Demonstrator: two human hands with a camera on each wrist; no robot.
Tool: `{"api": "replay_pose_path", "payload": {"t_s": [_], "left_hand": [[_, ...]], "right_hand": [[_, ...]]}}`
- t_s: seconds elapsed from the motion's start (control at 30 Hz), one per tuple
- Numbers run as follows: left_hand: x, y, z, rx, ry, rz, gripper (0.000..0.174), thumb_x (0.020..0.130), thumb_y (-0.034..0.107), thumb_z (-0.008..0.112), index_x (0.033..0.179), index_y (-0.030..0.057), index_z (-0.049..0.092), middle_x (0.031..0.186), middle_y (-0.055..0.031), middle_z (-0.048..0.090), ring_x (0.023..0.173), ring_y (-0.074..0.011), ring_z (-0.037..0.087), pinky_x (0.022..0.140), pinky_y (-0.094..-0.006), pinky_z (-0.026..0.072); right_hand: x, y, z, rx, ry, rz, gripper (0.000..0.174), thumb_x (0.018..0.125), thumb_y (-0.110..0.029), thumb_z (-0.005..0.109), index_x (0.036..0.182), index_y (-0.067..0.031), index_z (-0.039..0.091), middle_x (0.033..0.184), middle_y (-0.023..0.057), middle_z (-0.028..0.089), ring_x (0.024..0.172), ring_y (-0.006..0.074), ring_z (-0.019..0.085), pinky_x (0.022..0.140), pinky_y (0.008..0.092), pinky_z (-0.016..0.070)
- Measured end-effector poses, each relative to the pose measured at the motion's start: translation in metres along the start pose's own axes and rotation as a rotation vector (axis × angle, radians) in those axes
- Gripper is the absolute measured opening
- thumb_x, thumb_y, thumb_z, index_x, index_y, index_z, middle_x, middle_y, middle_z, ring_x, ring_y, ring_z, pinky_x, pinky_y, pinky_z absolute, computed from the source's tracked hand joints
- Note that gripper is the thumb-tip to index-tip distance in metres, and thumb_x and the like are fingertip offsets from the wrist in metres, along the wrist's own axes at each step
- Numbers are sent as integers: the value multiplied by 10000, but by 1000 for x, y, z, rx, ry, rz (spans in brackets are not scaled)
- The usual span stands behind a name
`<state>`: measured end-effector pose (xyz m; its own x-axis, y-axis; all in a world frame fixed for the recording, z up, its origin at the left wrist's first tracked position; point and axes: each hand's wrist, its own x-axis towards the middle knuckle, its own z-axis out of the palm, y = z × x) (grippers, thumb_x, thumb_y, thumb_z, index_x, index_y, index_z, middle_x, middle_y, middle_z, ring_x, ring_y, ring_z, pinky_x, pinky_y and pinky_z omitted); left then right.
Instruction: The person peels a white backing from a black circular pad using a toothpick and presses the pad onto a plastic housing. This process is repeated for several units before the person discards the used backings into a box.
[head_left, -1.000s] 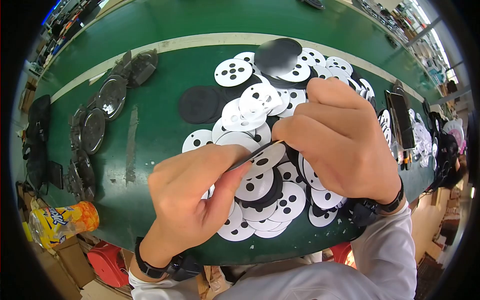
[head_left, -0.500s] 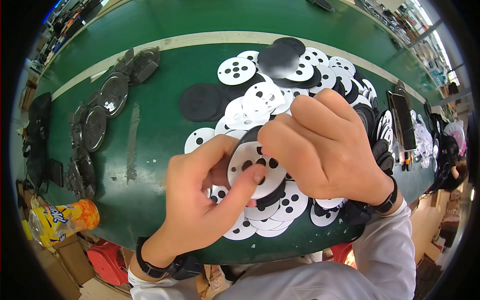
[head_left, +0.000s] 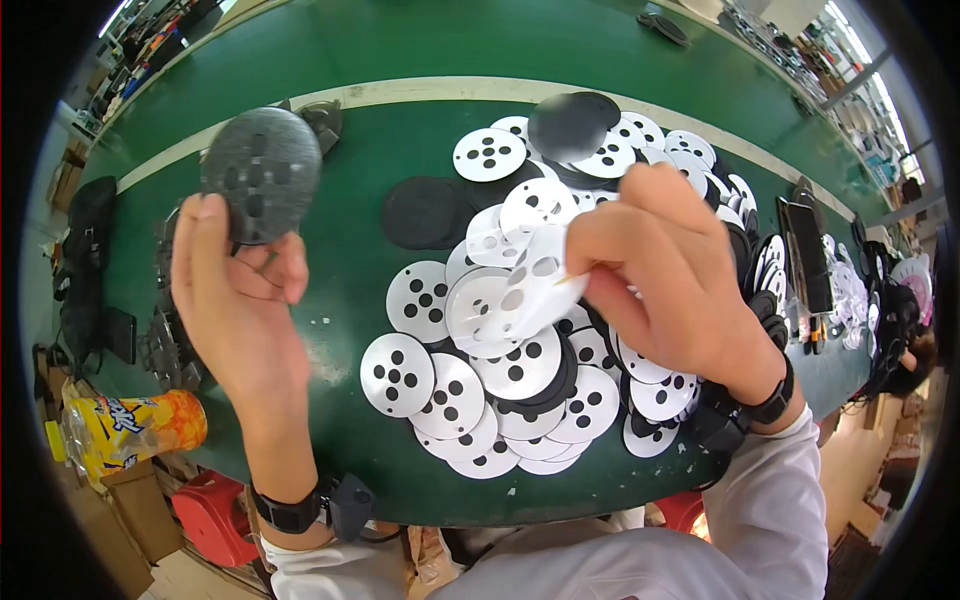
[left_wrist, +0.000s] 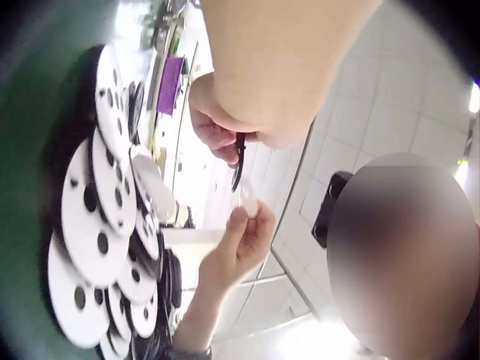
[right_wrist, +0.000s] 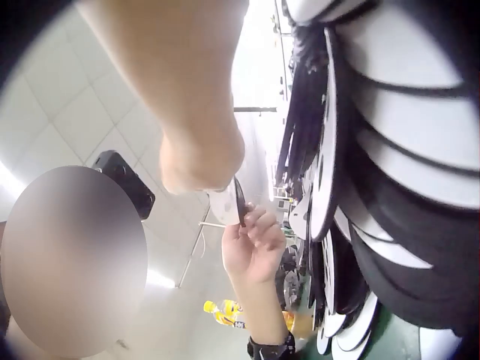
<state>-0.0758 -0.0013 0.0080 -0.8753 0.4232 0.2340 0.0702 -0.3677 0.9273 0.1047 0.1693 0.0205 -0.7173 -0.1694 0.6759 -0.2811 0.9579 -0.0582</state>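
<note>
My left hand (head_left: 240, 300) is raised at the left, pinching a dark grey, slightly shiny disc (head_left: 262, 165) by its lower edge, thumb in front. Darker round spots show on the disc's face. Over the pile, my right hand (head_left: 680, 285) pinches a thin white round sheet with holes (head_left: 540, 285), bent and partly see-through. The sheet hangs apart from the disc in the head view. Beneath it lie white-faced discs with black holes (head_left: 515, 365), spread in overlapping layers with black discs (head_left: 425, 212) among them.
Clear plastic-looking parts (head_left: 172, 345) stand in a row at the left, partly behind my left hand. A yellow-labelled bottle (head_left: 135, 430) lies by the left edge. Stacked discs (head_left: 768, 270) and a long dark box (head_left: 803, 255) are at the right. A red stool (head_left: 212, 518) stands below.
Both hands were together at one disc with a white face. The white sheet has come off it in my right hand, while my left hand has carried the dark disc left and up.
</note>
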Motion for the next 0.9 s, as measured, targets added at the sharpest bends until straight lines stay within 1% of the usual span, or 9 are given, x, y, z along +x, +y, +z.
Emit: {"api": "replay_pose_path", "payload": {"t_s": [0.1, 0.2, 0.3, 0.37, 0.47, 0.53, 0.6, 0.73, 0.9], "left_hand": [[-3, 3, 9, -40, -3, 24, 194, 912, 191, 456, 839, 20, 513, 714, -66, 579, 497, -128, 520, 408, -227, 367], [-11, 0, 16, 13, -97, -34, 200, 914, 190, 465, 867, 8, 534, 709, -60, 578, 494, -122, 517, 406, -222, 369], [-15, 1, 17, 44, -222, -80, 224, 915, 194, 480, 916, -11, 571, 699, -29, 570, 497, -83, 497, 419, -195, 366], [-17, 3, 19, 52, -237, -86, 222, 914, 189, 483, 926, -13, 576, 695, -20, 565, 497, -73, 487, 427, -184, 362], [-21, 4, 19, 165, -445, -59, 191, 893, 156, 522, 930, -20, 586, 691, -13, 543, 528, -66, 475, 463, -177, 365], [-15, -1, 16, 412, -639, 290, 197, 887, 140, 481, 897, -29, 580, 750, -51, 528, 577, -81, 496, 469, -197, 366], [-17, -3, 23, 463, -690, 579, 147, 819, 68, 521, 885, -28, 611, 811, -80, 522, 580, -114, 506, 507, -219, 409], [-30, -3, 30, 612, -738, 705, 239, 635, 14, 656, 873, 27, 648, 866, -92, 519, 707, -199, 528, 564, -272, 440], [-31, -13, 32, 583, -658, 861, 363, 551, 25, 743, 900, 12, 644, 897, -95, 527, 737, -219, 533, 574, -284, 452]], "right_hand": [[-1, -5, 15, 269, -163, 201, 521, 608, 87, 656, 1064, -33, 434, 841, 73, 463, 678, 218, 394, 601, 305, 358], [3, -7, 7, 554, -282, 437, 439, 670, 42, 600, 1081, -18, 457, 781, 83, 452, 768, 251, 451, 648, 337, 398], [-1, 2, -4, 779, -221, 609, 123, 853, -38, 482, 970, -19, 514, 782, 56, 459, 618, 120, 422, 548, 257, 387], [-2, 4, -1, 819, -123, 617, 223, 938, -89, 345, 864, 1, 535, 902, 86, 512, 575, 83, 413, 555, 228, 377], [-2, 2, 14, 899, 120, 566, 208, 932, -66, 342, 881, 12, 528, 1001, 108, 506, 594, 71, 423, 578, 211, 361], [-6, 6, 12, 1190, 90, 664, 160, 915, -73, 390, 924, 5, 530, 1081, 109, 492, 653, 58, 429, 624, 211, 363], [-8, 8, 11, 1265, 13, 691, 162, 883, -148, 480, 932, -6, 541, 1081, 99, 493, 663, 50, 384, 632, 208, 348], [-1, 0, 6, 1233, -194, 742, 297, 677, -111, 734, 913, -10, 584, 1108, 68, 536, 604, 52, 268, 577, 185, 281], [2, 1, 6, 1043, -231, 671, 348, 624, -81, 730, 943, -30, 604, 1069, 56, 583, 570, 52, 322, 527, 188, 306]]}}
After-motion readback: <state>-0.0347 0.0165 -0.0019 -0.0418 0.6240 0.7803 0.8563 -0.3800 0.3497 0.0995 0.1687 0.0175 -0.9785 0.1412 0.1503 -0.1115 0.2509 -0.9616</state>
